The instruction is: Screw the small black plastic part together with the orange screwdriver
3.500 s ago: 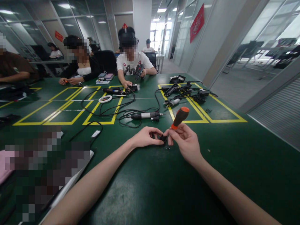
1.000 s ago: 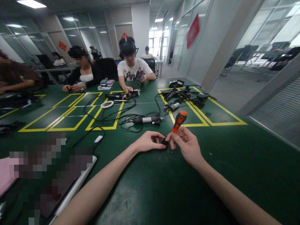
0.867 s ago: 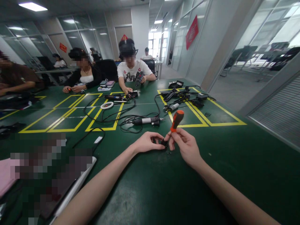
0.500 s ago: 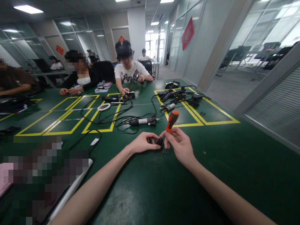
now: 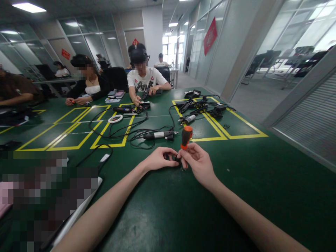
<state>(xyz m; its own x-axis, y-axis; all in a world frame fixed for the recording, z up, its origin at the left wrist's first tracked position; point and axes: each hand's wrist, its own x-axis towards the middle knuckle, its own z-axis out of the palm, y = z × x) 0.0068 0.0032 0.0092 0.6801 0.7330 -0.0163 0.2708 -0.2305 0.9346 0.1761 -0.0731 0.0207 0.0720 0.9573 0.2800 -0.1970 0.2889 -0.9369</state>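
The left hand (image 5: 159, 159) rests at the centre of the green surface (image 5: 157, 213), its thumb and index finger pinching a small black part (image 5: 177, 159) partly hidden behind the fingers. The right hand (image 5: 198, 163) is positioned directly beside it, fingers closed around the lower end of a screwdriver (image 5: 186, 137); the orange-and-black handle points upward, almost vertical. The screwdriver's tip is obscured, so contact with the part cannot be confirmed. Tiny metal pieces (image 5: 184, 169), too small to identify, lie on the surface just below the fingers. Beyond the hands lies a grey-and-black corded tool (image 5: 159, 135), with its cable looped to the left near a white ring (image 5: 115, 119). A group of black tools and cables (image 5: 203, 105) occupies the yellow-taped area at far right. Across the surface, a seated person (image 5: 144, 78) in a white shirt holds a black drill (image 5: 146, 93).
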